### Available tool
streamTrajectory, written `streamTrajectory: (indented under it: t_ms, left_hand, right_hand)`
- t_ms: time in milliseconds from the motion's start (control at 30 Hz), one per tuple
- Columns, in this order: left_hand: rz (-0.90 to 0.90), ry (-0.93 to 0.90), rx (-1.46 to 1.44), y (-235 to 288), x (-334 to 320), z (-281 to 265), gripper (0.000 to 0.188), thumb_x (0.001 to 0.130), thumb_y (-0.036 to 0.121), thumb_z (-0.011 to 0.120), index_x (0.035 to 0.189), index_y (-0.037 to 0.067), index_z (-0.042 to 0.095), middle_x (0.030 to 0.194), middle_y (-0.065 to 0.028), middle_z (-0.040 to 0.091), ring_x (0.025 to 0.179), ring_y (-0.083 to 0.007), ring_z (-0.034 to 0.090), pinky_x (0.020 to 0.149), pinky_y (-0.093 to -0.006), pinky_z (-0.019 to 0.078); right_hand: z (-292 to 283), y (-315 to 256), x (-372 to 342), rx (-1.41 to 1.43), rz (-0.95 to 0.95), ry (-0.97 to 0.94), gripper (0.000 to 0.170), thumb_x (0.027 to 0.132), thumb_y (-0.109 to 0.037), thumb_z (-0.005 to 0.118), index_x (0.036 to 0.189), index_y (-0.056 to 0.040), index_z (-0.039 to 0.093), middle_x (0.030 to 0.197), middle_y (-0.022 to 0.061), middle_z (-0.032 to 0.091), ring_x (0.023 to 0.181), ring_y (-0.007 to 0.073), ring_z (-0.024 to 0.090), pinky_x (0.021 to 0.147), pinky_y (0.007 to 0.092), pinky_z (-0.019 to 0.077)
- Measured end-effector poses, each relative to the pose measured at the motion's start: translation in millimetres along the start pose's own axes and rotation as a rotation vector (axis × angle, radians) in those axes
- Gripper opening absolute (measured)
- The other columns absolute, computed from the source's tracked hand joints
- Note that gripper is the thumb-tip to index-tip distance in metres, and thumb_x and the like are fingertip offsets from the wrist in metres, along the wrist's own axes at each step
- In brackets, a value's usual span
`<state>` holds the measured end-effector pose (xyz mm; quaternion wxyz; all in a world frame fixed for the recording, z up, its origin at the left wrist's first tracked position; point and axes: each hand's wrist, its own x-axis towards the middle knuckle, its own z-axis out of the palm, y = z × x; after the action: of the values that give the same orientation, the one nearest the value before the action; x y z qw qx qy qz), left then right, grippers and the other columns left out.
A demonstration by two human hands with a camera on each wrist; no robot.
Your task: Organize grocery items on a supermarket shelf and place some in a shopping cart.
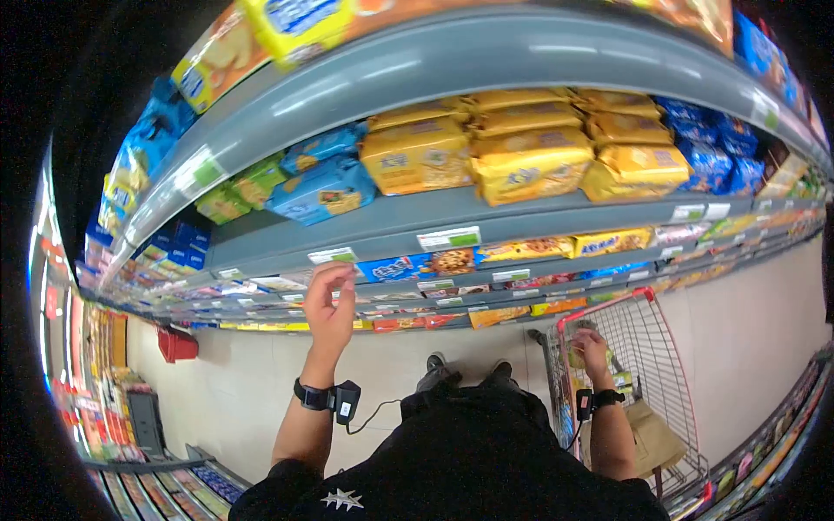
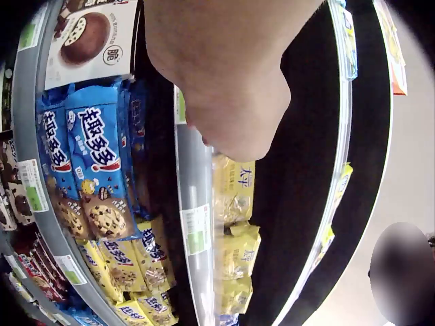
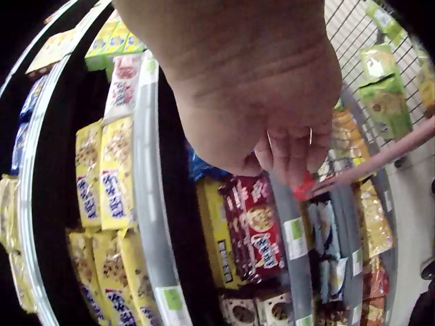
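Note:
In the head view my left hand is raised before the shelf edge, fingers loosely bent and holding nothing, beside a blue cookie pack. The left wrist view shows that hand over a shelf rail, its fingers mostly hidden, with blue packs at one side and yellow packs beneath. My right hand hangs over the shopping cart, with no item visible in it. In the right wrist view its relaxed fingers overlap the cart's rim; contact cannot be told.
Yellow packs, blue packs and green packs line the upper shelf. A brown bag lies in the cart. A red basket stands on the floor at the left. Another person appears at the left wrist view's edge.

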<state>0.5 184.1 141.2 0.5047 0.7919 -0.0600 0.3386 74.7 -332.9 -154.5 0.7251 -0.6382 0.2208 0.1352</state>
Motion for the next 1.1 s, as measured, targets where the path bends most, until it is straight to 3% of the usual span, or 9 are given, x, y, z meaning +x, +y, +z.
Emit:
streamTrajectory:
  t_ms: [67, 100, 200, 267, 300, 533, 700, 833, 1100]
  left_hand:
    - [0.030, 0.001, 0.097, 24, -1, -34, 0.024, 0.086, -0.008, 0.058, 0.109, 0.000, 0.061, 0.114, -0.0125, 0.058, 0.099, -0.0180, 0.059, 0.083, -0.0285, 0.0497]
    - [0.124, 0.134, 0.146, 0, 23, -32, 0.031, 0.084, -0.008, 0.060, 0.114, 0.001, 0.059, 0.118, -0.0125, 0.057, 0.106, -0.0201, 0.058, 0.086, -0.0308, 0.0488]
    - [0.123, 0.224, 0.276, 19, 48, -63, 0.043, 0.081, -0.005, 0.065, 0.122, 0.003, 0.056, 0.124, -0.0122, 0.055, 0.115, -0.0233, 0.055, 0.092, -0.0339, 0.0469]
    - [0.030, 0.126, 0.343, 39, 55, -92, 0.049, 0.080, -0.003, 0.067, 0.126, 0.004, 0.054, 0.126, -0.0122, 0.054, 0.118, -0.0245, 0.054, 0.094, -0.0354, 0.0458]
    - [0.063, 0.194, 0.309, 18, 70, -91, 0.055, 0.078, 0.000, 0.070, 0.130, 0.004, 0.051, 0.129, -0.0122, 0.053, 0.121, -0.0257, 0.052, 0.097, -0.0369, 0.0448]
    - [-0.048, -0.061, 0.082, -5, 107, -105, 0.072, 0.079, 0.005, 0.074, 0.143, 0.005, 0.041, 0.139, -0.0152, 0.050, 0.125, -0.0250, 0.051, 0.103, -0.0373, 0.0427]
    - [-0.207, -0.173, 0.146, -11, 116, -106, 0.072, 0.077, 0.017, 0.079, 0.139, 0.003, 0.046, 0.129, -0.0194, 0.056, 0.109, -0.0232, 0.060, 0.081, -0.0330, 0.0541]
    - [0.017, -0.112, 0.276, -18, 109, -111, 0.064, 0.076, 0.019, 0.078, 0.131, 0.003, 0.051, 0.116, -0.0188, 0.063, 0.101, -0.0306, 0.063, 0.080, -0.0361, 0.0529]
    - [-0.056, -0.151, 0.145, -20, 102, -123, 0.054, 0.076, 0.020, 0.076, 0.121, 0.002, 0.053, 0.108, -0.0204, 0.065, 0.097, -0.0393, 0.064, 0.083, -0.0441, 0.0510]
  right_hand:
    - [28, 28, -58, 0.056, -0.016, -0.130, 0.014, 0.092, -0.009, 0.056, 0.105, -0.0064, 0.061, 0.093, 0.0043, 0.067, 0.081, 0.0155, 0.064, 0.071, 0.0289, 0.0531]
    - [51, -27, -13, -0.048, -0.195, -0.230, 0.015, 0.093, -0.007, 0.055, 0.106, -0.0055, 0.062, 0.096, 0.0041, 0.068, 0.084, 0.0152, 0.065, 0.072, 0.0282, 0.0537]
    - [105, -35, -59, -0.153, -0.242, -0.299, 0.015, 0.093, -0.006, 0.056, 0.107, -0.0055, 0.063, 0.096, 0.0032, 0.068, 0.085, 0.0140, 0.064, 0.072, 0.0271, 0.0533]
    - [127, -13, -132, -0.144, -0.109, -0.290, 0.014, 0.094, -0.005, 0.055, 0.106, -0.0050, 0.063, 0.096, 0.0028, 0.068, 0.085, 0.0131, 0.064, 0.074, 0.0268, 0.0525]
    - [145, -45, -100, -0.229, -0.269, -0.374, 0.015, 0.094, -0.005, 0.055, 0.107, -0.0046, 0.063, 0.097, 0.0029, 0.068, 0.085, 0.0126, 0.063, 0.075, 0.0266, 0.0520]
    - [215, -62, -156, -0.289, -0.324, -0.473, 0.021, 0.090, 0.005, 0.054, 0.110, 0.0006, 0.059, 0.100, 0.0067, 0.068, 0.088, 0.0138, 0.063, 0.081, 0.0287, 0.0516]
    - [240, -60, -177, -0.383, -0.371, -0.441, 0.019, 0.090, 0.003, 0.055, 0.108, -0.0002, 0.061, 0.097, 0.0045, 0.067, 0.086, 0.0115, 0.062, 0.079, 0.0267, 0.0504]
    - [263, -46, -197, -0.381, -0.313, -0.405, 0.017, 0.090, 0.002, 0.056, 0.105, -0.0005, 0.064, 0.091, 0.0031, 0.067, 0.083, 0.0100, 0.061, 0.076, 0.0253, 0.0497]
    - [310, -31, -220, -0.446, -0.368, -0.400, 0.017, 0.089, 0.002, 0.056, 0.105, -0.0002, 0.063, 0.092, 0.0046, 0.067, 0.085, 0.0123, 0.064, 0.077, 0.0263, 0.0509]
